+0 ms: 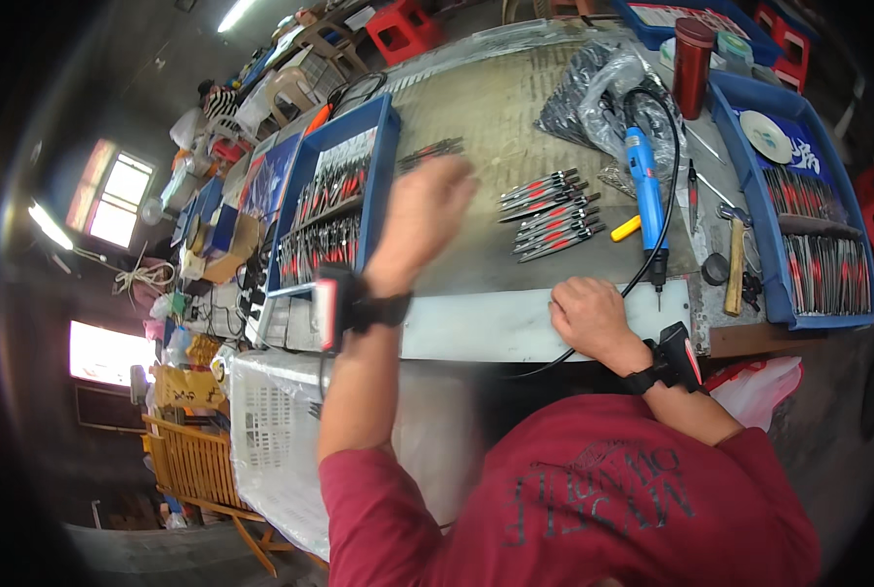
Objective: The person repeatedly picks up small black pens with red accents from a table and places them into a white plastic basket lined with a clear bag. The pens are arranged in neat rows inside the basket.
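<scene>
My left hand (422, 220), smeared by motion, is over the left part of the bench beside a blue tray (386, 147). Its fingers look curled, but what they hold cannot be made out. Just beyond it lie a few dark, slim tools (430, 152). My right hand (592, 315) rests with curled fingers on the white strip (486, 328) along the bench's near edge; the inside of the grip is hidden. Ahead of it lies a pile of slim black-and-red pen-like tools (552, 217). A blue electric screwdriver (643, 171) with a black cord lies to the pile's right.
The left tray and a right blue tray (819, 321) hold rows of similar tools. Plastic bags (579, 98), a red tumbler (691, 68), a yellow handle (626, 229) and a hammer (736, 264) lie around the right side. A white crate (271, 421) stands below the bench.
</scene>
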### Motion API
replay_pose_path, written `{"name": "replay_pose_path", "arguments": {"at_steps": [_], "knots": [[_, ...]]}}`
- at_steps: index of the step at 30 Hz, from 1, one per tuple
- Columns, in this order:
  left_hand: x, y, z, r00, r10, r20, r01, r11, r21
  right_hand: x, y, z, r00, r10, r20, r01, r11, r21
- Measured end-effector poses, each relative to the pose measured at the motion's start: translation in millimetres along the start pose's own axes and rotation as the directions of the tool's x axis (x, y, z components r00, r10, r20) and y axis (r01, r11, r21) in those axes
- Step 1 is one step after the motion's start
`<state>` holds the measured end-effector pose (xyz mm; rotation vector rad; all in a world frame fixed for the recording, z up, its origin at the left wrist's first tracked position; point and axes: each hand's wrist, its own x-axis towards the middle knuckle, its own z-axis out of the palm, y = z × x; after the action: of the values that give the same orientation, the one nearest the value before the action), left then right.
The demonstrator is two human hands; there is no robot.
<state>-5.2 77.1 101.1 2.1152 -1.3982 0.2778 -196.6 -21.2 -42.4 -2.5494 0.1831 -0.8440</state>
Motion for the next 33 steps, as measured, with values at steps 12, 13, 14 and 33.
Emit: {"name": "replay_pose_path", "arguments": {"at_steps": [12, 13, 14, 33], "knots": [[9.1, -5.6, 143.0, 0.94, -0.142, 0.309, 0.109, 0.986, 0.123, -3.6, 2.2, 1.9, 0.998, 0.046, 0.039, -0.046, 0.999, 0.008], [8.9, -7.5, 146.5, 0.936, -0.142, 0.322, 0.11, 0.987, 0.115, -3.1, 2.1, 1.4, 0.999, 0.039, 0.031, -0.039, 0.999, 0.003], [8.7, -9.6, 149.2, 0.936, -0.136, 0.323, 0.107, 0.989, 0.105, -2.7, 1.8, 1.1, 0.999, 0.032, 0.023, -0.032, 0.999, 0.0], [3.3, -4.9, 10.4, 0.994, 0.081, -0.072, -0.078, 0.996, 0.045, 0.6, 0.1, -0.1, 0.999, 0.011, 0.031, -0.011, 1.0, 0.011]]}}
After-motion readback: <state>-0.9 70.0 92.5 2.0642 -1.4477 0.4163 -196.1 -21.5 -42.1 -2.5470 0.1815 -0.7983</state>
